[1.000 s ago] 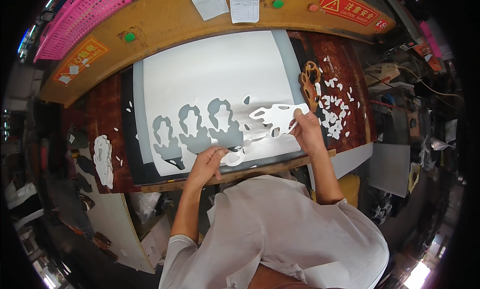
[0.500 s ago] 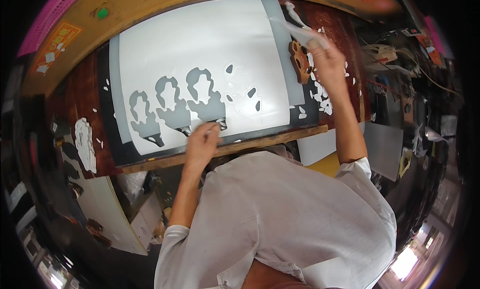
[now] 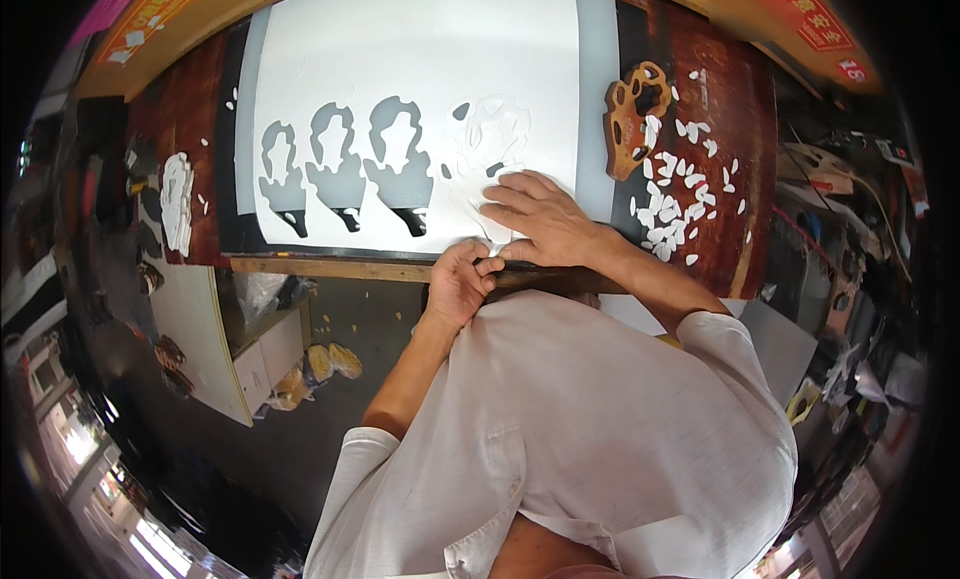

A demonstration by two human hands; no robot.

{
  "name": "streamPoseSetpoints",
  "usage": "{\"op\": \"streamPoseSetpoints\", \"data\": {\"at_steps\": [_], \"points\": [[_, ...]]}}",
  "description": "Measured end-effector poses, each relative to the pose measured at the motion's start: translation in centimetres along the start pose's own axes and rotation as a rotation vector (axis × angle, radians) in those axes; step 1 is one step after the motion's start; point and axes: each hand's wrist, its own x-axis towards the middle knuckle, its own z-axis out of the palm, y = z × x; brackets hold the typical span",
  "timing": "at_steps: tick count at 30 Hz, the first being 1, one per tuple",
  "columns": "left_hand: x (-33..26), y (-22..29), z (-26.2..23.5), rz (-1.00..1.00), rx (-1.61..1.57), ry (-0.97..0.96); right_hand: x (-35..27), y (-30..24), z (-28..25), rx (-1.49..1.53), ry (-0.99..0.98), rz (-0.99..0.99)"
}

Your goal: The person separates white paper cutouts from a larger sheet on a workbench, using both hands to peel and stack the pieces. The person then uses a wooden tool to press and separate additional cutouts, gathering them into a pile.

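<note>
A large white sheet [image 3: 420,59] lies on a dark mat on the workbench. Three figure-shaped holes [image 3: 335,169] are cut in a row along its lower part, and a fourth shape [image 3: 490,129] beside them is partly cut. My right hand [image 3: 545,219] lies flat on the sheet just below that fourth shape, fingers spread. My left hand [image 3: 460,284] is at the sheet's lower edge with its fingers pinched together there, touching my right thumb. What sits between those fingers is hidden.
A brown wooden template [image 3: 635,119] with holes lies right of the sheet among several small white offcuts [image 3: 680,199]. A stack of white cut-out figures [image 3: 177,199] sits at the left. The bench's wooden front edge [image 3: 330,269] runs under the sheet.
My right hand came down from the upper right by the template and now presses on the sheet. My left hand slid right along the lower edge to meet it.
</note>
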Motion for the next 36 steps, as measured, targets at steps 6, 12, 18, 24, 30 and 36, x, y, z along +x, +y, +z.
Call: {"op": "streamPoseSetpoints", "data": {"at_steps": [6,12,18,24,30,36], "points": [[-0.2,-0.6,1.3,0.139,0.291,0.137,4.1,2.9,-1.0,-0.017,-0.421,0.154],[2.1,-1.1,2.0,0.031,0.278,0.451,13.3,15.4,-15.3,0.730,0.656,0.974],[-1.2,1.4,4.3,-0.142,0.819,0.339,11.5,14.9,-21.5,0.816,0.598,0.623],[-5.7,6.4,13.9,0.867,1.199,0.296,11.1,5.6,-18.4,0.978,0.417,0.662],[-5.3,12.2,18.2,1.166,1.370,0.319,12.2,-0.1,-10.7,1.199,0.317,0.580],[-4.0,14.0,13.6,1.295,1.359,0.366,15.1,-4.7,-5.4,1.232,0.408,0.688]]}}
